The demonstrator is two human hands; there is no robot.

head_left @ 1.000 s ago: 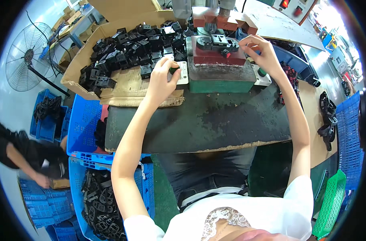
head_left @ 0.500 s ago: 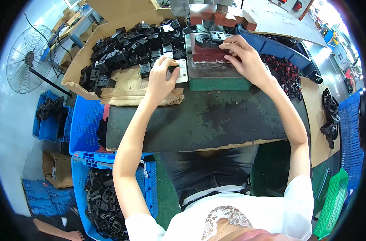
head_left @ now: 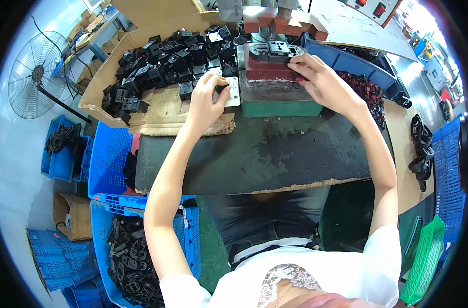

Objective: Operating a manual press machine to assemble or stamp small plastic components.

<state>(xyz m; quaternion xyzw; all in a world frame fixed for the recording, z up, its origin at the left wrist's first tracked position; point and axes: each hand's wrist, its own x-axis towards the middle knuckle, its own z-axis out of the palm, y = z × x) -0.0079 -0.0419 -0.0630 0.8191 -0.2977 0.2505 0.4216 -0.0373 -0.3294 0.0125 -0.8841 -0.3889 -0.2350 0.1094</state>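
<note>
My left hand [head_left: 207,97] is curled with thumb and fingertips at a small black knob [head_left: 221,88] on a pale metal plate [head_left: 234,92] beside the press base. On the dark red block [head_left: 270,72] lies a long black plastic part [head_left: 259,53] with a black, square-faced socket piece [head_left: 279,47] at its middle. Just right of them, my right hand [head_left: 329,87] has its fingers bent, and a small red piece [head_left: 299,79] shows at the fingertips. Its shape is mostly hidden by the fingers.
A cardboard box [head_left: 98,97] of black socket housings stands at the left. Overhead hangs a red press head [head_left: 282,24]. To the right, a blue bin [head_left: 357,59] adjoins a pile of small red and black pieces [head_left: 365,95]. Blue crates [head_left: 110,159] stand lower left.
My right hand has come away from the black part, moving right and toward me. The long part's right end now shows. My left hand keeps its place.
</note>
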